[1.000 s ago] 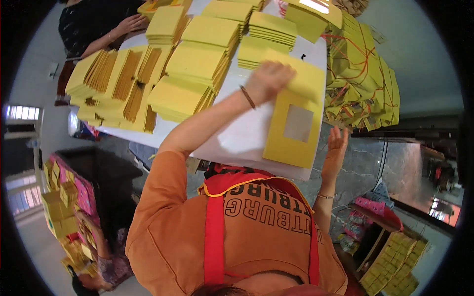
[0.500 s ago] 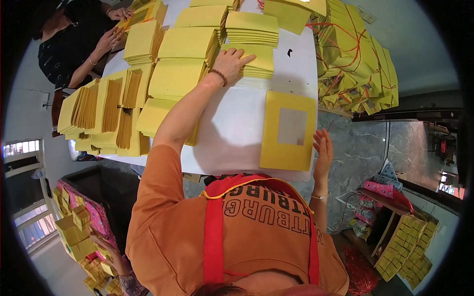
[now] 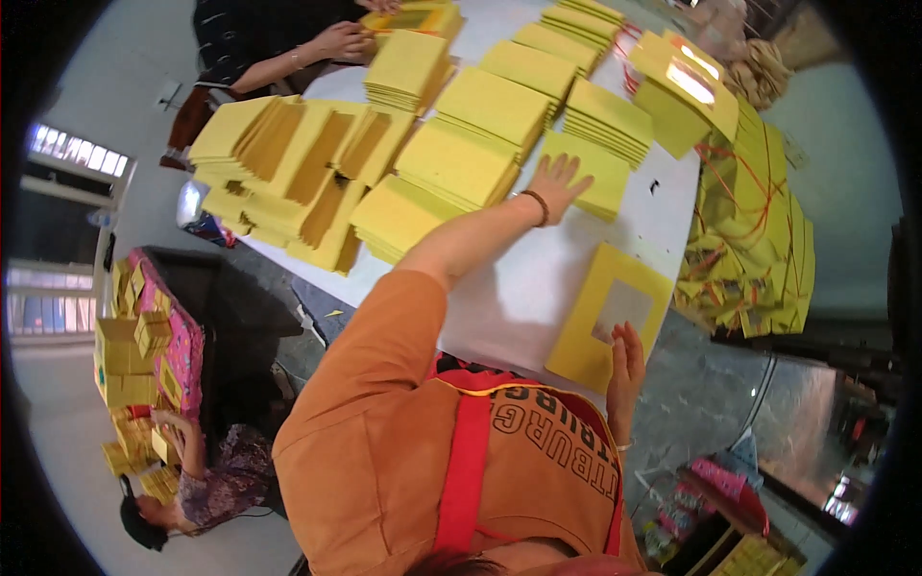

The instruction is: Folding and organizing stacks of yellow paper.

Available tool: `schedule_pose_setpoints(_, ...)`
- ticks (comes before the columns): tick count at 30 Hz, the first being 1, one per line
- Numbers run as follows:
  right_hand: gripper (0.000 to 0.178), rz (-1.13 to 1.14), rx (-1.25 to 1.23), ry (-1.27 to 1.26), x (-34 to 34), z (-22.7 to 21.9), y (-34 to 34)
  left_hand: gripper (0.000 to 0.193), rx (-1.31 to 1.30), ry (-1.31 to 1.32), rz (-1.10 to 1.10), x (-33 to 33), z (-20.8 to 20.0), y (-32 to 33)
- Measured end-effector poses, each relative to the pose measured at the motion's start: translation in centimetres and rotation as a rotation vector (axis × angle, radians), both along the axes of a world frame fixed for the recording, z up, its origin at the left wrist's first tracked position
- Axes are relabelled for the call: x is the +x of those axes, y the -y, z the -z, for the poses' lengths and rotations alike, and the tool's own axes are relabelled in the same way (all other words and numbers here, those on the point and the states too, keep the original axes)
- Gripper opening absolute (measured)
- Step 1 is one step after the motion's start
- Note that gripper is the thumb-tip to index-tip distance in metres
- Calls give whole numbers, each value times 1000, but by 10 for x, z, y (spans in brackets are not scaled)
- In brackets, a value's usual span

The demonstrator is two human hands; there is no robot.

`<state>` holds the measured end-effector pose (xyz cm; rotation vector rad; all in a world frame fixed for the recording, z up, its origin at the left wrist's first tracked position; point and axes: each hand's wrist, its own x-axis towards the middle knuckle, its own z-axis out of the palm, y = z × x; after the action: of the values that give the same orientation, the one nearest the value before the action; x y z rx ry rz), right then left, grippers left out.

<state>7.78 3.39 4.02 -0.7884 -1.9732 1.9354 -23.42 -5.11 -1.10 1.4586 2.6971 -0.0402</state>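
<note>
My left hand [image 3: 559, 190] lies with fingers spread on top of a short stack of folded yellow paper pieces [image 3: 607, 199], perhaps flat bags. In front of me on the white table rests a single flat yellow paper piece [image 3: 586, 326] with a pale square window [image 3: 626, 307]. By its near right edge is my right hand [image 3: 626, 368], raised with fingers stretched and nothing visible in them. Whether that hand touches the piece I cannot tell.
Several yellow stacks [image 3: 456, 163] cover the table's left and far parts. Red-tied yellow bundles [image 3: 759, 221] stand off its right edge. A co-worker's hand [image 3: 344, 43] works at the far left. Another person [image 3: 226, 470] sits lower left by a pink-covered table [image 3: 173, 317].
The whole view has turned, shifting the table up and right. My left hand stays on the same stack, its fingers now more spread. My right hand now overlaps the windowed piece in view.
</note>
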Motion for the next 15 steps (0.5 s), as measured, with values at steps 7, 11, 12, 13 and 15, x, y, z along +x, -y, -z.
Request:
schedule_pose_setpoints(7, 36, -71, -25, -30, 19, -3, 40, 81, 10, -68, 44, -2, -9, 1)
schedule_pose_setpoints(11, 37, -55, -90, 0, 36, -1, 55, 80, -31, -91, 70, 3, -38, -1)
schedule_pose_setpoints(12, 37, -64, -88, 3, 38, 0, 58, 80, -30, -88, 61, 3, -40, 0)
schedule_pose_setpoints(13, 37, -52, -117, 0, 40, 0, 60, 80, 8, -116, 53, 3, -40, 1)
schedule_pose_setpoints(15, 37, -51, -149, 18, 45, -1, 65, 79, 43, -125, 32, 5, -42, 2)
